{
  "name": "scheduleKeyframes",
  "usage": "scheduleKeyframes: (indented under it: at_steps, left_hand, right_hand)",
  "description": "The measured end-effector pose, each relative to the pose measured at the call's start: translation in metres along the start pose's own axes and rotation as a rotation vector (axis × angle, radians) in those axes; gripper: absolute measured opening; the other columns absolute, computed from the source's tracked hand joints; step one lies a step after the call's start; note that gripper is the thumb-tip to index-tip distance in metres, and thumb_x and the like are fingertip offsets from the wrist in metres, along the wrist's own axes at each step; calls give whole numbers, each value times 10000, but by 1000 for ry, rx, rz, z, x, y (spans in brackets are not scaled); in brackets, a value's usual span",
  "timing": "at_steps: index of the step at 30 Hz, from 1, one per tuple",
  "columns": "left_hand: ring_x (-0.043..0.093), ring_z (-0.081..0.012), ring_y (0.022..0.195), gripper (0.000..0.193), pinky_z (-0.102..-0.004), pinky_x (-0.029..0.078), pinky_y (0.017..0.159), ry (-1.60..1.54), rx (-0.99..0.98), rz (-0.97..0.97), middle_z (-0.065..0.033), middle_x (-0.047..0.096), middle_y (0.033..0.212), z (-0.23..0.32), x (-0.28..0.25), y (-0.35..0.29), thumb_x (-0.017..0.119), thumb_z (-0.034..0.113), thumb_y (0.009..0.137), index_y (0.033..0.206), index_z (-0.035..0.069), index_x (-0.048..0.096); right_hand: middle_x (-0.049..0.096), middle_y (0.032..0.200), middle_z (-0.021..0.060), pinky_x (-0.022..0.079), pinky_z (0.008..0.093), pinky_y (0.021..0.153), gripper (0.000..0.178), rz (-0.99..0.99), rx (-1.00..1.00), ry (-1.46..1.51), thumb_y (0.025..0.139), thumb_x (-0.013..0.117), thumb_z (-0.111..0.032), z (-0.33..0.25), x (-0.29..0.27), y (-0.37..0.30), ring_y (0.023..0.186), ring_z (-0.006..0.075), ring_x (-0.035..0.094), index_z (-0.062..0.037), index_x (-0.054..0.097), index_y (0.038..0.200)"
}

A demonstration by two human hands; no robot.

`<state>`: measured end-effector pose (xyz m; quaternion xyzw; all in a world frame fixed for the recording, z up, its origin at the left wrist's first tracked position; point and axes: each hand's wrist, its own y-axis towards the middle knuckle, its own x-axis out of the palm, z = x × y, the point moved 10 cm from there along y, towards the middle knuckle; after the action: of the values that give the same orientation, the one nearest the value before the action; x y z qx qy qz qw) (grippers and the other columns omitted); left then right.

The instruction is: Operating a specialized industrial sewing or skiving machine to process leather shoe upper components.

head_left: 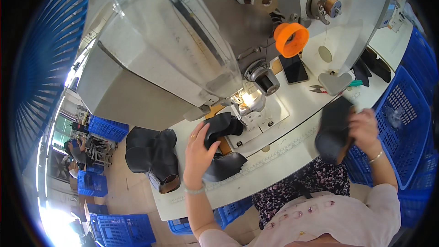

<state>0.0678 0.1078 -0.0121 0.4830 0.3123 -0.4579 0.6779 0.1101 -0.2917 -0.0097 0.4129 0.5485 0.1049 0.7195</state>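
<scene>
My left hand (199, 153) rests on a black leather boot upper (222, 130) that lies on the white table by the needle of the sewing machine (249, 100). Its fingers curl over the piece's left edge. My right hand (363, 126) grips another black leather piece (333, 130) at the table's right edge, lifted just above it. A pile of black sewn uppers (153, 155) sits at the table's left end, close to my left hand.
On the table (283, 155) behind the machine lie a dark phone (293, 69), small snips (318, 89) and an orange thread cone (290, 40). Blue plastic crates (407, 123) stand at my right and under the table (226, 212). Other people work far left.
</scene>
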Motion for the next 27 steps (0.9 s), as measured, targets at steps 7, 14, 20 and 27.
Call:
scheduleKeyframes:
  at_steps: [7,14,20,27]
  left_hand:
    - [583,-368,934,456,-429,467,801,-123,-189,-177,-160,624,952,-31,51,46,809,97,614,974,27,538]
    - [594,-373,903,498,-428,471,785,-9,-173,-106,-161,633,935,-34,42,47,833,130,583,990,38,561]
    - [634,-218,948,411,-333,482,837,-333,-153,-119,-122,671,1060,-40,37,46,808,14,603,931,29,561]
    - [605,-233,995,406,-324,441,955,-404,-134,51,-115,638,1103,-9,-10,39,786,-28,583,959,14,639]
  right_hand:
    - [650,977,52,504,382,810,79,-25,84,519,706,630,-87,-13,60,45,1023,261,591,-60,575,757]
    - [560,1078,325,496,451,791,690,-547,481,555,754,574,-33,-24,97,39,894,458,596,61,291,1376]
    - [667,991,160,529,352,718,619,-395,490,835,672,498,110,-16,93,71,811,328,660,-89,533,1257]
    - [687,1033,89,506,360,831,396,242,-133,825,656,556,190,-40,32,148,945,248,653,-24,698,957]
